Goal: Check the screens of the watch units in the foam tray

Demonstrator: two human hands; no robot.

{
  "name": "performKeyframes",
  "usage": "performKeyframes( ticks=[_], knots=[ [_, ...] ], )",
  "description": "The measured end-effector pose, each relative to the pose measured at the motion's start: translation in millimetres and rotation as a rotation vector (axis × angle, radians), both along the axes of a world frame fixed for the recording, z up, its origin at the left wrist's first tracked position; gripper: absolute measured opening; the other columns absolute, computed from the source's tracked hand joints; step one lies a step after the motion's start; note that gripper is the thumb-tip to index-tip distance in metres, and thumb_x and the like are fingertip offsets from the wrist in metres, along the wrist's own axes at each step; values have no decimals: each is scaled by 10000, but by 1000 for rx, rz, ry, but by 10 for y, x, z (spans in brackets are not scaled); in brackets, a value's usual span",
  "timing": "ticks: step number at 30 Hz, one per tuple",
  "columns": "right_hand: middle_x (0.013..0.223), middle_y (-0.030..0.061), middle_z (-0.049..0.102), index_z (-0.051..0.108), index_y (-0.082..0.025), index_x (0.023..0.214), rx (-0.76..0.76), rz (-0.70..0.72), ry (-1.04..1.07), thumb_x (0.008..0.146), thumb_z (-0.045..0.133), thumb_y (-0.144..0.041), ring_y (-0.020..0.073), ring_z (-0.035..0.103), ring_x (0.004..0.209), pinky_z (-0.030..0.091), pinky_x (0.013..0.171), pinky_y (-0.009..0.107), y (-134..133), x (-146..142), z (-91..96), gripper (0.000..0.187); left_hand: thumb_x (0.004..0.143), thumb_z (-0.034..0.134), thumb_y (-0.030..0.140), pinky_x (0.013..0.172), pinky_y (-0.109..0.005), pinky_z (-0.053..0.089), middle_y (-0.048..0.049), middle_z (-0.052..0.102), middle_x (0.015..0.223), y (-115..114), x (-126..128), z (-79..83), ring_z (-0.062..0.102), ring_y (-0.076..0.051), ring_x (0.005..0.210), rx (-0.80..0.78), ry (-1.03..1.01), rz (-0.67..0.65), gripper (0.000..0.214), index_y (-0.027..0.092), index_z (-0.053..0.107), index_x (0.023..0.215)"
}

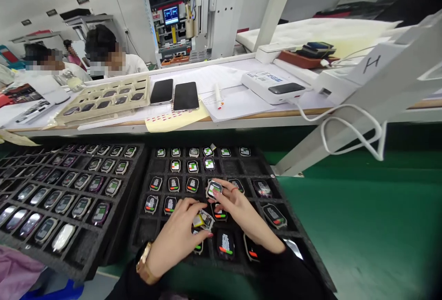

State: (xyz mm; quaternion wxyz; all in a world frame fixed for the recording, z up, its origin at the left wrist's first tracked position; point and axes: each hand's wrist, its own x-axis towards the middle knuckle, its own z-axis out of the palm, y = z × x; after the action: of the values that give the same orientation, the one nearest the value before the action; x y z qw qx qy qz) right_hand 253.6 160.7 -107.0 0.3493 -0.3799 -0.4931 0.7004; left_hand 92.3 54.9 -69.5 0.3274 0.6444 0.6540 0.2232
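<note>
A smartwatch (214, 190) is pinched by the right hand (241, 213); a yellow-tagged smartwatch (203, 220) is pinched by the left hand (174, 238) (an "H" is legible on a white bracket (371, 64)).

- A black foam tray (80, 241) on the left, its rows of slots holding smartwatches with glossy screens
- A beige moulded pulp tray (141, 89) of dark oval pieces on the white bench
- Two black-glass smartphones (161, 91) (186, 96) lying side by side
- A pale yellow sheet (172, 121) dotted with small red stickers, just below the phones
- A white boxy device (272, 87) with a dark top panel and a looping white cable (352, 129)
- A green bench mat (345, 226) under the right side
- Two co-workers in white sleeves (129, 65) (51, 70) across the bench
- A tall grey test machine with lit colour screens (171, 14) behind them
</note>
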Motion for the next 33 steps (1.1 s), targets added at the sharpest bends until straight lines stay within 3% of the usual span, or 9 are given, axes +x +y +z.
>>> performKeyframes(
  ticks=[3, 6, 11, 15, 18, 23, 26, 29, 33],
  knots=[
    [942, 78, 695, 600, -182, 1188, -32, -17, 27, 732, 788, -650, 215, 657, 766, 586, 594, 294, -3, 20, 37, 680, 778, 780, 165, 1088, -416, 398, -49, 529, 1283, -20, -35, -8, 492, -248, 1243, -39, 59, 19, 591, 260, 537, 1309],
    [914, 72, 685, 671, -176, 1044, 5, -66, 28, 690, 823, -652, 202, 626, 747, 590, 586, 292, -3, 36, 32, 612, 788, 762, 144, 1059, -429, 423, -50, 550, 1221, -66, -57, -59, 535, -252, 1179, -50, 87, 55, 518, 245, 567, 1257],
    [857, 60, 678, 669, -170, 965, 40, -78, 29, 691, 817, -665, 178, 609, 665, 584, 574, 291, -23, 42, 0, 585, 859, 689, 142, 999, -408, 463, -38, 597, 1124, -62, -68, -148, 587, -228, 1068, 21, 95, 54, 359, 225, 605, 1199],
    [836, 55, 676, 657, -167, 952, 71, -60, 23, 689, 806, -674, 154, 595, 555, 555, 510, 286, -18, 36, -6, 590, 905, 607, 107, 963, -381, 479, -34, 603, 1088, 0, -71, -134, 585, -214, 1048, 113, 113, -43, 250, 227, 639, 1122],
    [880, 74, 691, 665, -161, 947, 91, -22, 23, 711, 798, -650, 142, 584, 502, 538, 476, 289, -11, 39, 4, 559, 947, 495, 66, 944, -361, 494, -40, 621, 1099, 52, -79, -101, 586, -199, 1046, 165, 124, -140, 291, 227, 641, 1142],
    [879, 73, 687, 657, -169, 966, 104, -10, 37, 714, 788, -647, 139, 567, 493, 531, 456, 286, -10, 40, -9, 557, 966, 436, 50, 1049, -370, 467, -47, 644, 1248, 60, -69, -83, 567, -187, 1176, 195, 109, -238, 362, 217, 615, 1234],
    [860, 65, 675, 647, -174, 982, 102, -16, 50, 706, 786, -654, 142, 559, 505, 525, 450, 280, -6, 28, -28, 571, 975, 517, 177, 1081, -404, 453, -53, 615, 1299, 7, -28, -93, 543, -207, 1221, 179, 152, -196, 294, 224, 611, 1249],
    [835, 62, 667, 653, -177, 968, 100, -18, 63, 703, 788, -648, 171, 586, 581, 527, 459, 268, -5, 17, -32, 557, 889, 682, 287, 1060, -441, 471, -75, 578, 1299, -44, 35, -134, 531, -251, 1224, 176, 208, -115, 368, 227, 612, 1245],
    [818, 49, 664, 658, -173, 970, 95, -23, 67, 710, 795, -619, 152, 571, 551, 515, 448, 253, -15, 20, -27, 534, 848, 726, 239, 1001, -453, 507, -85, 606, 1172, -73, 140, -197, 567, -264, 1131, 195, 279, -79, 383, 200, 621, 1214]
  ],
)
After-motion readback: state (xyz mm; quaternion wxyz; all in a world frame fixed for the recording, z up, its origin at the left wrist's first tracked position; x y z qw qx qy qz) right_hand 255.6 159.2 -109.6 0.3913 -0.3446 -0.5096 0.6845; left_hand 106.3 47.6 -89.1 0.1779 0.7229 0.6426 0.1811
